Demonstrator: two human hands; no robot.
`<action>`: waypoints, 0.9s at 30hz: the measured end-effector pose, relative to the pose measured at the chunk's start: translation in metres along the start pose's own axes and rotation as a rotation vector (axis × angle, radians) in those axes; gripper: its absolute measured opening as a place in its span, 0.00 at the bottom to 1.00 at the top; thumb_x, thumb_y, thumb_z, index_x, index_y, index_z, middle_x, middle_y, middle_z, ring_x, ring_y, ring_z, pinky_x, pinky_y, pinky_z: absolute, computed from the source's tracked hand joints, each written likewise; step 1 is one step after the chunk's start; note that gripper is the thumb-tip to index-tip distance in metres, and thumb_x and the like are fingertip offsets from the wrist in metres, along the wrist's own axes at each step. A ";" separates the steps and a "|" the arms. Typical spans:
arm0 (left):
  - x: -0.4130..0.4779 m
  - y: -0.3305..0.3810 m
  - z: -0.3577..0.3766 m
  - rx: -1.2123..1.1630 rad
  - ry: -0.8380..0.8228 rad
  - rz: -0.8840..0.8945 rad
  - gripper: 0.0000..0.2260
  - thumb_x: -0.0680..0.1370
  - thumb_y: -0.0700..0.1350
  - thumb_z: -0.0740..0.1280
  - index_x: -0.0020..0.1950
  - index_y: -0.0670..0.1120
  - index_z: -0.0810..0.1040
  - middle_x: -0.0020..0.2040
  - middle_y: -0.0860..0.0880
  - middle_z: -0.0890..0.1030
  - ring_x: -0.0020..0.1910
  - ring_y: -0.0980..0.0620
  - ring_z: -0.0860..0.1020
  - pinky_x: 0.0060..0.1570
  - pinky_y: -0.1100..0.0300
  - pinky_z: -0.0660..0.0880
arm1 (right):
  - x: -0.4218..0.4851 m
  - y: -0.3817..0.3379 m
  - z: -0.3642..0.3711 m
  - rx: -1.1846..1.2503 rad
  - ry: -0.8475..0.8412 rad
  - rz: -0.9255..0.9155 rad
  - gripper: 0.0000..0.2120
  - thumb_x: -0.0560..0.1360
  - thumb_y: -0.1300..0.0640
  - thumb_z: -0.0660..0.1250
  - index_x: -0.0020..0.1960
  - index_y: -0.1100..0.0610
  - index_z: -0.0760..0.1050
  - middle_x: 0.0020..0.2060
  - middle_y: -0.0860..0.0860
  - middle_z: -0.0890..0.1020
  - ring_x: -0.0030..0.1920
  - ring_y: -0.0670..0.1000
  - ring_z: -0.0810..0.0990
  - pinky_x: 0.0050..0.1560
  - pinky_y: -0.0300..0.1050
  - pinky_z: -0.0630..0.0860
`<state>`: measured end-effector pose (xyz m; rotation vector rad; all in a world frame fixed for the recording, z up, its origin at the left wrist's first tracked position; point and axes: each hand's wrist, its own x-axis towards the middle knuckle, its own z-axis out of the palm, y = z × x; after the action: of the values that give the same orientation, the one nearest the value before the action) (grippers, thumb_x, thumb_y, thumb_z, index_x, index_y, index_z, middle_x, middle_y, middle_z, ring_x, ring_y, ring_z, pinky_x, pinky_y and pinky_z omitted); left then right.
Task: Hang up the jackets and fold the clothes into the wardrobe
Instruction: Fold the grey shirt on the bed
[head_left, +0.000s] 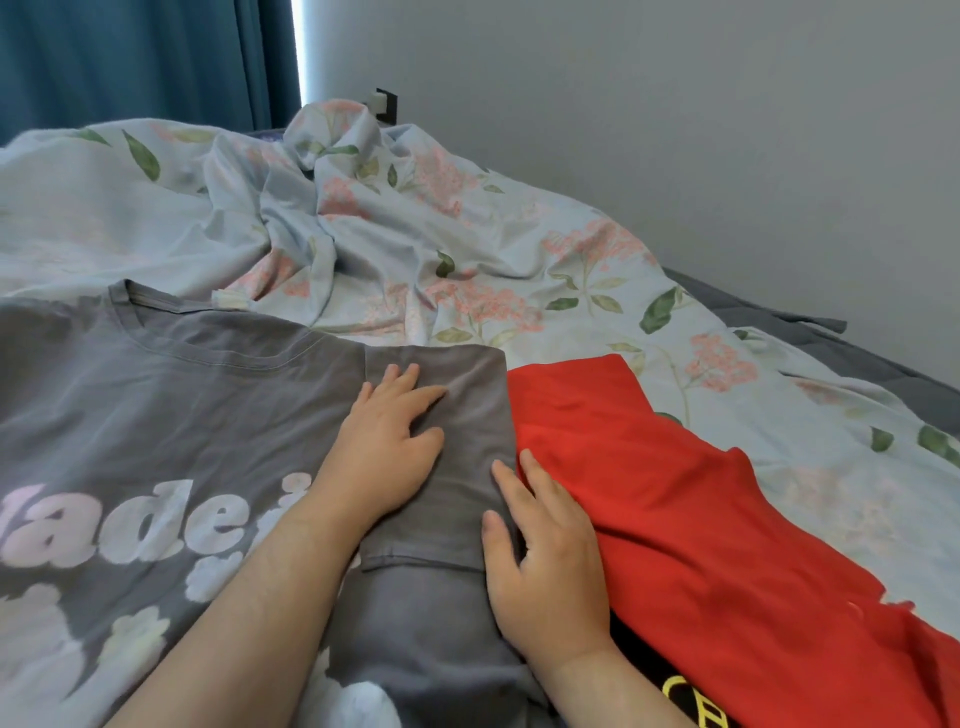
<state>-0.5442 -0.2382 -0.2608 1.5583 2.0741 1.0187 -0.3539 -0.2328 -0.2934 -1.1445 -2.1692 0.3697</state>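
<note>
The person is folding the grey T-shirt (182, 415), which is lying print-up on the bed's floral duvet (415, 234). The left hand (387, 447) is pressing flat on the turned-in sleeve (457, 395), fingers spread apart and gripping nothing. The right hand (545, 561) is resting on the folded edge, fingers straight and slightly apart, just beside the red garment (701, 519). To fold well, the person should probably be smoothing the crease along its whole length, with the red cloth left outside it. No wardrobe or other container is showing.

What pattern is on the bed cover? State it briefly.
The bed cover is pale blue with pink flowers and green leaves, seen in the head view.
</note>
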 end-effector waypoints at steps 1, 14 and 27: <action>0.000 -0.003 0.002 0.004 0.018 -0.004 0.24 0.78 0.47 0.61 0.76 0.52 0.68 0.81 0.49 0.57 0.80 0.54 0.48 0.76 0.60 0.39 | 0.001 0.000 0.001 -0.053 -0.018 -0.009 0.24 0.76 0.46 0.57 0.69 0.49 0.76 0.71 0.52 0.74 0.70 0.50 0.72 0.71 0.45 0.62; -0.064 -0.006 -0.076 0.355 -0.210 -0.122 0.20 0.84 0.53 0.56 0.74 0.47 0.70 0.76 0.47 0.67 0.78 0.49 0.58 0.76 0.55 0.49 | 0.005 -0.018 -0.011 -0.271 -0.255 0.091 0.33 0.74 0.45 0.45 0.73 0.53 0.72 0.74 0.55 0.70 0.74 0.54 0.68 0.75 0.50 0.61; -0.230 -0.132 -0.166 0.730 0.030 -0.413 0.36 0.76 0.68 0.47 0.78 0.51 0.64 0.78 0.52 0.62 0.78 0.47 0.61 0.73 0.52 0.48 | 0.012 -0.028 -0.016 -0.449 -0.415 0.127 0.35 0.76 0.43 0.42 0.75 0.57 0.67 0.74 0.60 0.69 0.73 0.59 0.69 0.72 0.56 0.65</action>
<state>-0.6662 -0.5255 -0.2755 1.2756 2.8083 0.1286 -0.3658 -0.2402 -0.2622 -1.5676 -2.6353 0.1870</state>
